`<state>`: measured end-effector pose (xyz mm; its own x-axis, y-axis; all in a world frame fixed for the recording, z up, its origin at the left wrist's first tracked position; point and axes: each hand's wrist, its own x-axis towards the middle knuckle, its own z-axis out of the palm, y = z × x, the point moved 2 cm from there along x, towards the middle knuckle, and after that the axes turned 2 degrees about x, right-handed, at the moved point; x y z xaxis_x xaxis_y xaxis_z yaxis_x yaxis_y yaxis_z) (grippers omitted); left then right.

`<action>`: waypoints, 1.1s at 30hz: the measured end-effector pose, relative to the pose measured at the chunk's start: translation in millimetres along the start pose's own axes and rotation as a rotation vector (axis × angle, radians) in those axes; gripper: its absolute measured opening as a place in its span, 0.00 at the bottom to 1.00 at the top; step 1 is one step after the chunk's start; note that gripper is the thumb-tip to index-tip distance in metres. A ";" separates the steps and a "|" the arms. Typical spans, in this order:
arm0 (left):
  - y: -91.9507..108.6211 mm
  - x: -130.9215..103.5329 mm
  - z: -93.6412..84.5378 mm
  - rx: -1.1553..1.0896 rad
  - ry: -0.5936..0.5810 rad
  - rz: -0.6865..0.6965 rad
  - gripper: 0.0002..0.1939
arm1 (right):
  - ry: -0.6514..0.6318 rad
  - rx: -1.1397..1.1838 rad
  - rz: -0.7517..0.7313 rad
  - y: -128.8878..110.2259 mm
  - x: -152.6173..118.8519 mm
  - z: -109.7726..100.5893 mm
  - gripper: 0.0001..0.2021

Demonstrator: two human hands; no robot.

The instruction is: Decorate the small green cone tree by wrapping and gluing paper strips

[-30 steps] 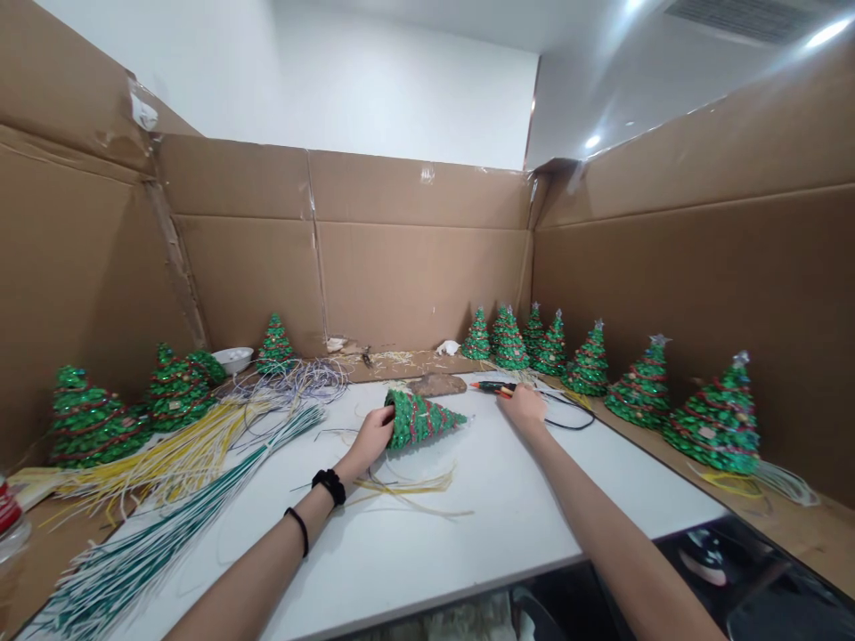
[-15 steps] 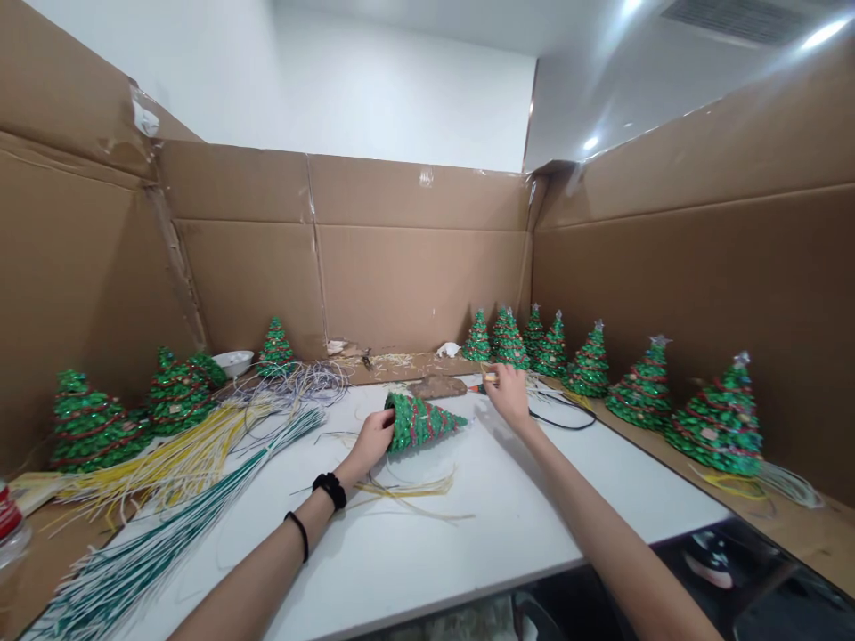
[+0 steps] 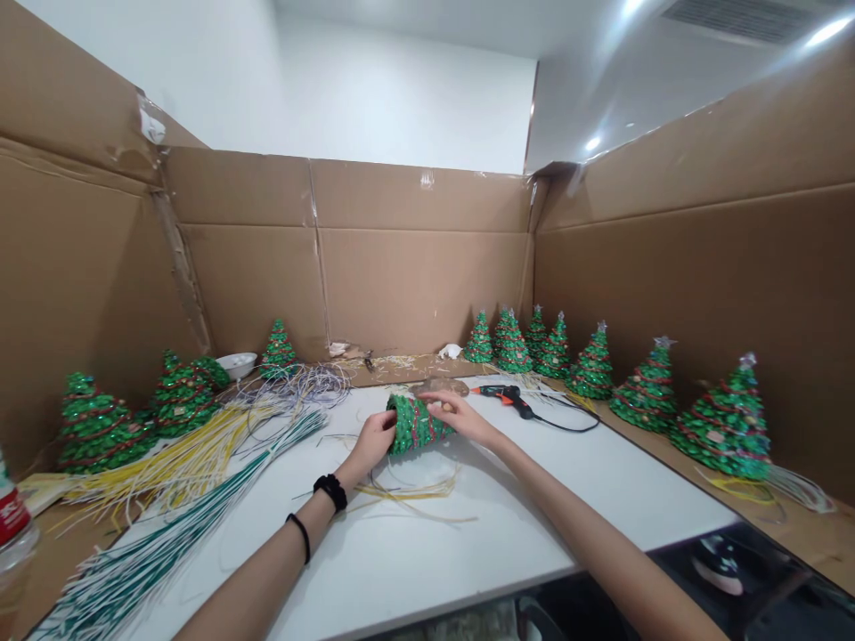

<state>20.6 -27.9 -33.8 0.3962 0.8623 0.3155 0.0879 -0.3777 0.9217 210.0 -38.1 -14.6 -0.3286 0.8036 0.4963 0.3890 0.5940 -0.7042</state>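
Observation:
My left hand (image 3: 374, 442), with dark bands on the wrist, is closed on the wide open base of a small green Christmas tree (image 3: 409, 431). The tree lies on its side, its red garland showing, with the tip toward the right. Over its upper side reaches my right hand (image 3: 464, 418), thumb and fingers bent close together at the surface. A small tan spot shows between them, but what it is I cannot make out. This hand hides the tree's tip. Beyond it, a black and orange glue gun (image 3: 508, 398) lies beside a brown flat piece (image 3: 460, 386).
Finished-looking trees (image 3: 591, 361) stand along the right; more trees (image 3: 100, 427) stand at left. Bundles of yellow strands (image 3: 180, 445) and green-white strands (image 3: 220, 507) cover the table's left side. A white bowl (image 3: 237, 365), a bottle (image 3: 13, 521) and cardboard walls (image 3: 420, 276) surround the white tabletop (image 3: 534, 507).
My right hand has moved left from beside the glue gun onto the tree, leaving the glue gun in plain sight on the table. My left hand keeps its hold.

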 end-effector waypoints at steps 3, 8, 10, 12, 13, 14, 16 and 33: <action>-0.5 0.2 -0.1 -0.010 -0.006 0.004 0.15 | -0.022 -0.014 0.024 0.0 -1.7 -0.9 0.22; 1.8 -0.8 0.8 -0.006 -0.016 0.008 0.14 | -0.039 -0.034 0.008 -1.3 -2.9 -0.7 0.22; 3.4 -0.9 1.0 -0.008 -0.019 0.005 0.14 | -0.034 -0.033 -0.002 -1.2 -3.2 -0.8 0.22; 4.5 -0.6 0.7 -0.009 -0.023 -0.001 0.14 | -0.032 -0.036 -0.010 -1.1 -3.5 -0.9 0.21; 4.8 -0.3 0.5 -0.008 -0.028 -0.005 0.14 | -0.034 -0.041 -0.012 -1.0 -3.6 -0.8 0.21; 4.9 0.2 0.2 -0.006 -0.036 -0.009 0.14 | -0.034 -0.047 -0.014 -1.0 -3.8 -0.7 0.20; 4.7 1.3 0.1 -0.004 -0.051 -0.017 0.13 | -0.032 -0.060 -0.015 -0.8 -3.9 -0.3 0.20; -0.6 1.0 8.2 -0.070 -0.048 -0.072 0.16 | -0.003 -0.093 -0.036 7.5 -4.0 3.4 0.21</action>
<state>28.4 -29.5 -36.0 0.4348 0.8684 0.2384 0.0546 -0.2897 0.9556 211.3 -37.0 -23.5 -0.3460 0.7818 0.5187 0.4551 0.6233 -0.6359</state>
